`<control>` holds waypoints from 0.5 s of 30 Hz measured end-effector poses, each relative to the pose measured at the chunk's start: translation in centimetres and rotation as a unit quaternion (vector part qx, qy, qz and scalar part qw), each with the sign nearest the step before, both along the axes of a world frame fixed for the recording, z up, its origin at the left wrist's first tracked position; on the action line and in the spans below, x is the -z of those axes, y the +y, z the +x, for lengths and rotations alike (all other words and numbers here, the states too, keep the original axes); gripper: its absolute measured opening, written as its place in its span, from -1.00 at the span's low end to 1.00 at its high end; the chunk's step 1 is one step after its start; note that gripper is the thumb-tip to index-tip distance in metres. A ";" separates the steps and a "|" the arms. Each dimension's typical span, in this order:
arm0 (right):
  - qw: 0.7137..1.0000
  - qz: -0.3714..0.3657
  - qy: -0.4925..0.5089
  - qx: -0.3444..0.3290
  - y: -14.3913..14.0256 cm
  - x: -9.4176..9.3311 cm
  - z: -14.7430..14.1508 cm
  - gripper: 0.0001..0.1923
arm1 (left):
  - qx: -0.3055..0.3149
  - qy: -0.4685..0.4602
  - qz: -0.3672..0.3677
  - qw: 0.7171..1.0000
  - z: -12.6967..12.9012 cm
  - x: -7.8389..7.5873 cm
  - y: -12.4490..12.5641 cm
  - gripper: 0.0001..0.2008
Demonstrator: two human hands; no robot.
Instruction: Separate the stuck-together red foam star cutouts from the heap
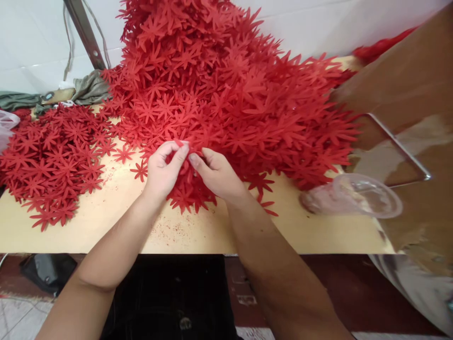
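Observation:
My left hand [163,167] is closed in a pinch, thumb against fingers, on a red flower-shaped cutout with long narrow petals. Close beside it, my right hand [218,175] is also closed, its thumb and fingers on the same red material. Whether the two hands hold one piece or separate ones cannot be made out, as the red blends with the heap behind. A tall heap of red flower cutouts [240,99] rises just beyond both hands. Some cutouts lie below them, near the table's front.
A smaller pile of red cutouts [60,156] spreads at the left of the wooden table [116,226]. To the right are a clear plastic tub [368,196] and a large cardboard box [406,94]. Grey cloth [92,87] lies at the back left by a metal post [85,35].

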State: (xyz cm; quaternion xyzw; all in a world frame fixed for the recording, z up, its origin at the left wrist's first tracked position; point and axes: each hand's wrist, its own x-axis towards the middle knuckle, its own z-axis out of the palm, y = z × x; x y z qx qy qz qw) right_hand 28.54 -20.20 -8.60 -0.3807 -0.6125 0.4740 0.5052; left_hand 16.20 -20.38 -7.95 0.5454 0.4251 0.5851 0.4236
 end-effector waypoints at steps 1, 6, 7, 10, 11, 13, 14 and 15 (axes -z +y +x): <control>1.000 -0.005 0.005 -0.018 0.0 0.1 0.1 -0.50 | -0.012 -0.022 -0.017 1.000 -0.1 0.1 0.2 -0.71; 0.998 -0.048 0.047 0.012 0.4 0.7 1.0 -0.65 | -0.070 -0.117 -0.070 0.988 -1.5 0.7 1.4 -0.74; 0.997 -0.047 0.053 0.036 0.5 0.7 1.2 -0.68 | -0.069 -0.123 -0.079 0.987 -1.7 0.8 1.6 -0.76; 0.993 -0.030 0.065 0.095 0.9 0.9 1.6 -0.73 | -0.050 -0.117 -0.083 0.988 -1.7 0.9 1.7 -0.79; 0.992 -0.024 0.064 0.106 0.9 0.9 1.6 -0.73 | -0.043 -0.109 -0.078 0.990 -1.6 0.9 1.6 -0.78; 0.992 -0.019 0.052 0.116 0.9 0.9 1.6 -0.67 | -0.023 -0.089 -0.067 0.994 -1.1 0.8 1.3 -0.77; 0.992 -0.020 0.044 0.119 0.9 0.8 1.6 -0.62 | -0.009 -0.078 -0.066 0.995 -0.8 0.8 1.1 -0.76; 0.991 -0.023 0.039 0.124 0.8 0.8 1.6 -0.57 | 0.006 -0.069 -0.067 0.995 -0.6 0.7 1.0 -0.75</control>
